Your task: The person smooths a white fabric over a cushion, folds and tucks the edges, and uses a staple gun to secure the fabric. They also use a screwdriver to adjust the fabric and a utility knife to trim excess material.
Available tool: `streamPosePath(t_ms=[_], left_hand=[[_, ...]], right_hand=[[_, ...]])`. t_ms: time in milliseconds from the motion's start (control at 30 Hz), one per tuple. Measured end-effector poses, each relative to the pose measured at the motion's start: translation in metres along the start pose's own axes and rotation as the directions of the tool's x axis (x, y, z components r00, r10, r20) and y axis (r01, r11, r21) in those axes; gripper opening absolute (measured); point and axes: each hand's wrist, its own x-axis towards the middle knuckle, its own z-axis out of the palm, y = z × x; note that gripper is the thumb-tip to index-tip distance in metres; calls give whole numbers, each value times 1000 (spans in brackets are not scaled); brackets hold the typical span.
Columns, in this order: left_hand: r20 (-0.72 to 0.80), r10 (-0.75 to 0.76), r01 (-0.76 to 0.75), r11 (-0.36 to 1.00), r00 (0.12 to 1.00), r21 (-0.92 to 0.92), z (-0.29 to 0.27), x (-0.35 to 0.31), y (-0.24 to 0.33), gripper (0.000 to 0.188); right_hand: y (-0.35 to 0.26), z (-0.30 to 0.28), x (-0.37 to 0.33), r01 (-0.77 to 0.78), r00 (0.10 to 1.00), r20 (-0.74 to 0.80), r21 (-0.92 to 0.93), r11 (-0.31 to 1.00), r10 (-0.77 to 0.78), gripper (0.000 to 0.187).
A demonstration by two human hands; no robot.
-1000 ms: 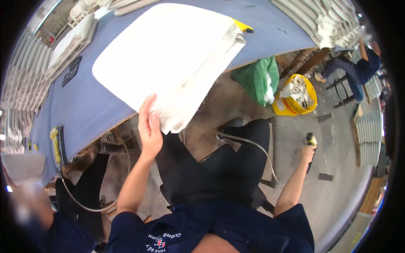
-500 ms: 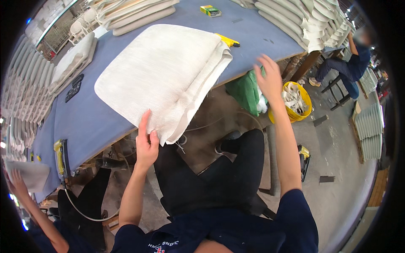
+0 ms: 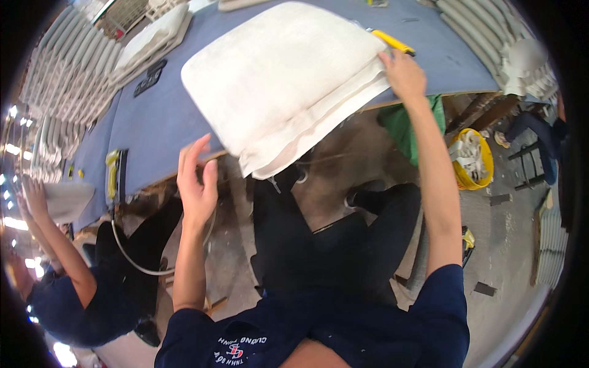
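Observation:
A pale, fabric-covered seat pad (image 3: 276, 67) with rounded far corners lies on the blue-covered table, and its loose fabric edge hangs over the table's near edge. My right hand (image 3: 406, 76) has its fingers closed on the fabric at the pad's right corner. Just beyond that hand lies a yellow-handled tool (image 3: 392, 42), partly hidden by the pad. My left hand (image 3: 197, 184) is held off the pad's near left corner, with its fingers apart and nothing in them.
A yellow pneumatic stapler (image 3: 115, 175) with a hose lies at the table's left edge. Stacked pads (image 3: 73, 67) rise at far left, more at far right. Below right are a green bag (image 3: 438, 116) and a yellow bucket (image 3: 481, 181) of scraps. A co-worker (image 3: 73, 294) works at left.
My right hand has come from the air onto the pad's right corner. My left hand has let go of the near left corner. The view has shifted, so the pad appears farther up and right.

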Motion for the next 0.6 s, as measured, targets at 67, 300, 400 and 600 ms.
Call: streamPosePath(t_ms=[67,300,400,600], left_hand=[[86,89,-99,988,992,117,-7,9,-1,48],[398,264,-409,846,879,342,36,63,26,64],[403,266,-425,820,876,382,53,75,25,66],[383,368,-500,795,847,342,61,69,9,55]], right_hand=[[-5,-28,-32,-48,997,63,5,999,48,52],[-48,-75,-222,-383,863,239,883,270,445,43],[-80,-66,-298,-471,864,417,868,161,282,47],[-110,-23,-383,-683,730,681,729,35,58,38]])
